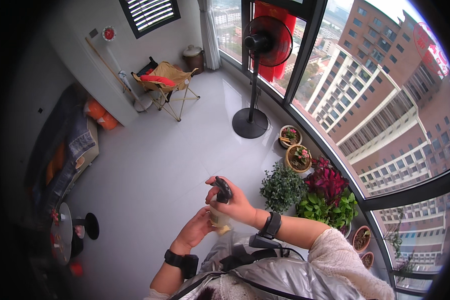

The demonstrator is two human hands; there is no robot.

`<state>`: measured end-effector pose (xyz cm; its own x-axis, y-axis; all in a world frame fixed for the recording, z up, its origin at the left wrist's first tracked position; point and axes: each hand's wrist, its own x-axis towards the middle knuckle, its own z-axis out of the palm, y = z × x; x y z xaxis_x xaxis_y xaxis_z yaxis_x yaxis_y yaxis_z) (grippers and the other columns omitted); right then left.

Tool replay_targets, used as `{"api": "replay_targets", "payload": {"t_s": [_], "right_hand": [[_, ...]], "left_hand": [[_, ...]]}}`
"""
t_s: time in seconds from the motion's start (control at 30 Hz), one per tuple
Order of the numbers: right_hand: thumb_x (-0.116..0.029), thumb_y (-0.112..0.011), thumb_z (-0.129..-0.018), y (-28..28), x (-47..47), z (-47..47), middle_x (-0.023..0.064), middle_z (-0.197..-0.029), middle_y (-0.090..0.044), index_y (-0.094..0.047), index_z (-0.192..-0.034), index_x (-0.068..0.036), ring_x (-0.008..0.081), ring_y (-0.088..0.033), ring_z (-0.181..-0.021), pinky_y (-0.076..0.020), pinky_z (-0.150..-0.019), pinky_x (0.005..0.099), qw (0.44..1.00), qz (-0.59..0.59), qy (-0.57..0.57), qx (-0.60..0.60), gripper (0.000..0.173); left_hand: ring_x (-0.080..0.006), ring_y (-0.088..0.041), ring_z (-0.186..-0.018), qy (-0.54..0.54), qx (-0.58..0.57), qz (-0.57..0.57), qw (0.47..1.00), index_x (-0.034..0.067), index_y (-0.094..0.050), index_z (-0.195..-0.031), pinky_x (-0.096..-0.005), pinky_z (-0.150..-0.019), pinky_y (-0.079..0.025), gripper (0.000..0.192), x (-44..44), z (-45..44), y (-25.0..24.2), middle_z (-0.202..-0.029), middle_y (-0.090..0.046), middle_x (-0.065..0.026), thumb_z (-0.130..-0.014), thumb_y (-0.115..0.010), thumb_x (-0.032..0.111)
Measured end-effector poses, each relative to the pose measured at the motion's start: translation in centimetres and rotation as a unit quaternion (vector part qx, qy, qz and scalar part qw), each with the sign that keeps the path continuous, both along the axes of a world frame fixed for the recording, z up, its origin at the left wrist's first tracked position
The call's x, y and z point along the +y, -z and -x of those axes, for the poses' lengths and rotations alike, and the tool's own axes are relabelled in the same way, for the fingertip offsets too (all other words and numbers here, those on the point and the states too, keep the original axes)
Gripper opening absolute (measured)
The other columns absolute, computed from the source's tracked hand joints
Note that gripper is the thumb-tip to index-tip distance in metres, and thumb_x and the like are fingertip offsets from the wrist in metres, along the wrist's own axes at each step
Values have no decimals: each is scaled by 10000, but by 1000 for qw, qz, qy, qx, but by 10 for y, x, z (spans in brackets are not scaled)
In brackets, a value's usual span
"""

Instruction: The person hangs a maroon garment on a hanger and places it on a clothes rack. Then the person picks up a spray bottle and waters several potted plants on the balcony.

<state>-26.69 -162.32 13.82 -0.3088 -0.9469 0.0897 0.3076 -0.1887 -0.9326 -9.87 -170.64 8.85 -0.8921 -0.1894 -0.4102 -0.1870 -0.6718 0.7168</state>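
A spray bottle (219, 216) with a black trigger head is held upright in front of my body. My right hand (237, 202) wraps around its neck and trigger head, with fingers at the trigger. Lower down, my left hand (195, 229) touches the side of the bottle's pale body, thumb and fingers around it. Something yellow (224, 229) shows under the bottle's base; whether it is a cloth, I cannot tell. To the right of my hands stand a small-leaved green plant (283, 187), a magenta-leaved plant (327, 181) and a bright green leafy plant (322, 210).
Potted flowers (298, 158) line the window wall beside a black standing fan (250, 123). Farther back are a folding camp chair (172, 77) and a lidded brown crock (193, 60). At left stand a covered sofa (65, 153) and a round table (64, 236). Terracotta pots (361, 239) sit at right.
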Motion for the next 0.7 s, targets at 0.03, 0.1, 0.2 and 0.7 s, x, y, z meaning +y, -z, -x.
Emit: {"api": "replay_targets", "payload": {"t_s": [0.03,0.1,0.2,0.7], "right_hand": [[-25,-572,-753,1,-9,-5,-4,-820,-562,-443,-1183,-74,86,-513,-820,-425,-786,258,1000,-2,11,-3,451],[-30,-577,-757,5,-23,-9,-4,-823,-560,-444,-1182,-76,87,-512,-823,-422,-787,258,999,-20,38,-2,447],[-41,-588,-762,4,-42,-8,-4,-823,-558,-444,-1182,-82,88,-510,-830,-417,-790,260,997,-30,65,-4,446],[-91,-618,-772,21,-96,115,-2,-846,-562,-439,-1199,-106,92,-502,-849,-410,-808,270,984,-24,175,-25,463]], "left_hand": [[-230,-568,-932,11,-4,-4,1000,84,-393,-1254,-360,-788,-468,518,-13,-3,1,-1116,-544,-85,-893,-482,444],[-226,-566,-935,41,-6,-10,999,83,-394,-1256,-353,-782,-468,512,-36,-3,5,-1113,-544,-85,-896,-479,438],[-216,-564,-933,59,-3,-17,998,82,-404,-1253,-342,-773,-469,497,-58,3,5,-1108,-544,-85,-903,-466,430],[-213,-552,-902,155,-52,1,987,78,-399,-1265,-337,-758,-463,468,-137,151,3,-1089,-538,-96,-927,-416,401]]}}
